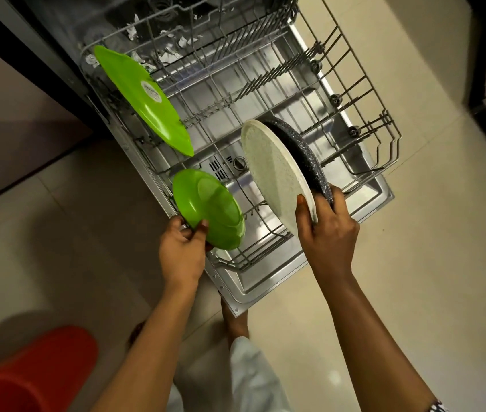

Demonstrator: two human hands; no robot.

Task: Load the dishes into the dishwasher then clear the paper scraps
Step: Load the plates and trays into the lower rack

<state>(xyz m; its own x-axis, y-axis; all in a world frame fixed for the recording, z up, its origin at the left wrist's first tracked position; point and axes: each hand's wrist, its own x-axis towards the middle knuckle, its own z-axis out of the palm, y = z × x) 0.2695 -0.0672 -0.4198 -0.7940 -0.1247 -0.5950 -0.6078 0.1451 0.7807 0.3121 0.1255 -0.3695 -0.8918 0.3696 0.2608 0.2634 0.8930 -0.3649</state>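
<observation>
The dishwasher's lower wire rack [363, 84] is pulled out over the open door [268, 281]. A large green plate [143, 99] stands on edge at the rack's left side. My left hand [183, 248] grips a small green bowl [209, 209] by its rim, tilted over the rack's near left corner. My right hand [326, 230] holds a white speckled plate [274, 176] together with a dark speckled pan [301, 144] behind it, both on edge above the rack's near right part. White paper scraps [173, 47] lie at the rack's far end.
An orange bucket [27, 373] stands on the tiled floor at lower left. Dark cabinet fronts flank the dishwasher on the left. My foot [236, 319] is just below the door's near corner. Pale floor tiles [414, 233] spread to the right.
</observation>
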